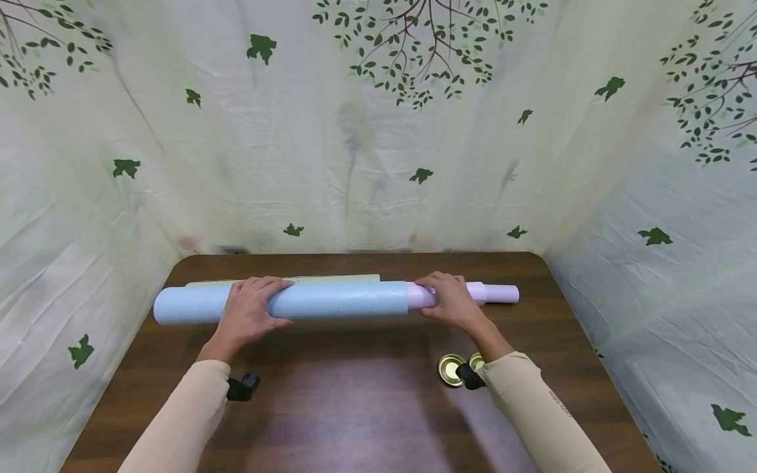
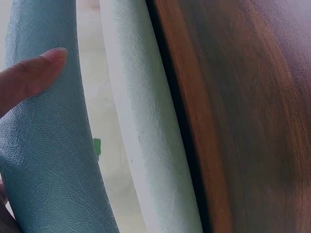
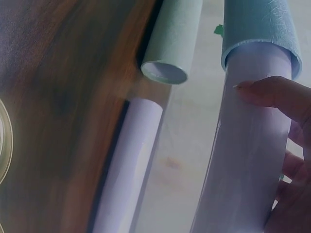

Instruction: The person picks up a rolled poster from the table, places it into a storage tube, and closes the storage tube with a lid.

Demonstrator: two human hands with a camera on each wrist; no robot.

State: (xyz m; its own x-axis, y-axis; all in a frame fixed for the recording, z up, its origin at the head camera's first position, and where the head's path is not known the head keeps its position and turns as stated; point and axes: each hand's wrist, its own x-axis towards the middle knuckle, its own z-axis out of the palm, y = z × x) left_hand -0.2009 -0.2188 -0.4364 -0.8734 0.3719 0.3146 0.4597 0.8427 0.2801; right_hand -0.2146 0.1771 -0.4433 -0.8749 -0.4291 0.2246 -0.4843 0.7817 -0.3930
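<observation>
At the near edge, two pale sleeves [image 1: 180, 417] reach in from left and right, each with a black device [image 1: 244, 387] at the wrist. On the near right of the brown wooden table [image 1: 331, 401], two round gold-coloured pieces [image 1: 451, 370] lie beside the right wrist's device, one partly hidden by it.

Farther in, the left hand [image 1: 251, 309] grips a light blue tube [image 1: 343, 299] left of its middle, thumb on the near side. The right hand [image 1: 452, 299] curls around a lilac tube [image 1: 418, 295], whose left end sits inside the blue tube's right mouth. Both are held level above the table, running left to right.

Just beyond them, a pale green tube [image 1: 340, 278] lies on the table, and to its right a second lilac tube [image 3: 129, 165], apart from it. Farthest back hangs a pale curtain [image 1: 367, 203] with green leaf prints.
</observation>
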